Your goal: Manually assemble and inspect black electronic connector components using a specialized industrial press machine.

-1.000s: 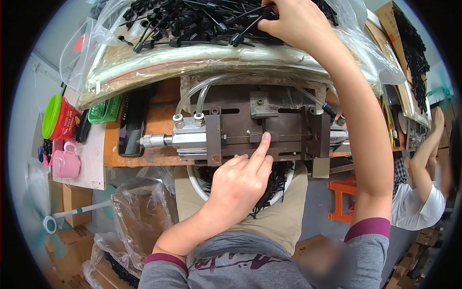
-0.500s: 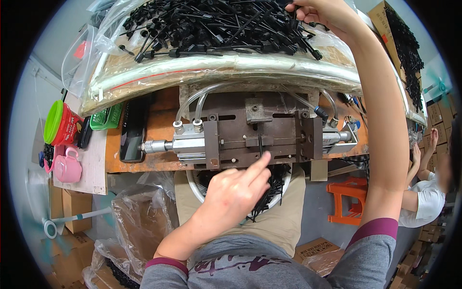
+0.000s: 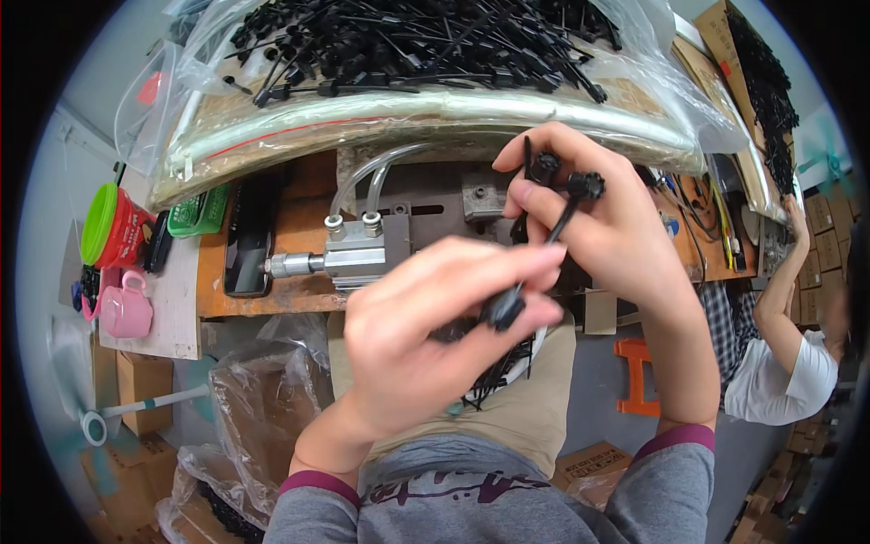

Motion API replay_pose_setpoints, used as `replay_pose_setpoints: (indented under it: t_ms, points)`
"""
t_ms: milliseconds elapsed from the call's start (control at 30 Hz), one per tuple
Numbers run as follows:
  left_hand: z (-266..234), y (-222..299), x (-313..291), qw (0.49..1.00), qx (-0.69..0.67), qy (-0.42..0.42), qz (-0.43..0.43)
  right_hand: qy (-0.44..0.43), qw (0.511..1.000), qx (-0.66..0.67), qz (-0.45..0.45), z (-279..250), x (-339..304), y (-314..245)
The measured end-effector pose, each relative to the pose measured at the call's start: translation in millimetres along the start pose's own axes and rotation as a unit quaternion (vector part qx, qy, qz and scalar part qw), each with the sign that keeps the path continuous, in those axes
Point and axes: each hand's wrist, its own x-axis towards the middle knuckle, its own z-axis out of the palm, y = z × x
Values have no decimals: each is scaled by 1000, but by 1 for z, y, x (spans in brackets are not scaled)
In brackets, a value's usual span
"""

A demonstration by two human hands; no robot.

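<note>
My left hand [image 3: 408, 335], slightly blurred, is in front of the metal clamping fixture [image 3: 396, 245] and pinches a black plastic tie with a thick head [image 3: 503, 309] between thumb and fingers. Just beyond it, my right hand [image 3: 616, 227] is closed on a few more such black ties [image 3: 587, 186], their chunky heads standing up by the thumb and index finger. One thin stem slopes from there down to my left fingertips. Both hands cover much of the fixture. Below them, a white-rimmed tub [image 3: 541, 340] with black ties sits at my lap, partly hidden.
A heap of black ties [image 3: 426, 54] lies on a plastic-covered board behind the fixture. An air cylinder [image 3: 355, 258] with clear hoses sticks out leftward, near a phone [image 3: 249, 240], a pink cup [image 3: 127, 306] and a red tub [image 3: 118, 231]. Another person [image 3: 784, 363] works at the right.
My right hand has come back from the heap to above the fixture, now holding black ties. My left hand has risen to meet it and now pinches a tie.
</note>
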Motion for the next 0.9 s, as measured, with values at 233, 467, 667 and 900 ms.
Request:
replay_pose_setpoints:
  t_ms: [233, 467, 667, 900]
  points:
    - [4, -22, -40, 963, 237, 14, 130, 117, 982, 136, -52, -12, -25, 24]
    - [27, -46, -61, 978, 193, -72, 35, 166, 960, 219, -52, -5, -57, 38]
    - [30, -54, -67, 949, 293, -108, 46, 182, 957, 225, -13, -1, -70, 44]
    - [31, -47, -57, 923, 365, -123, 18, 194, 956, 216, 34, 7, -75, 48]
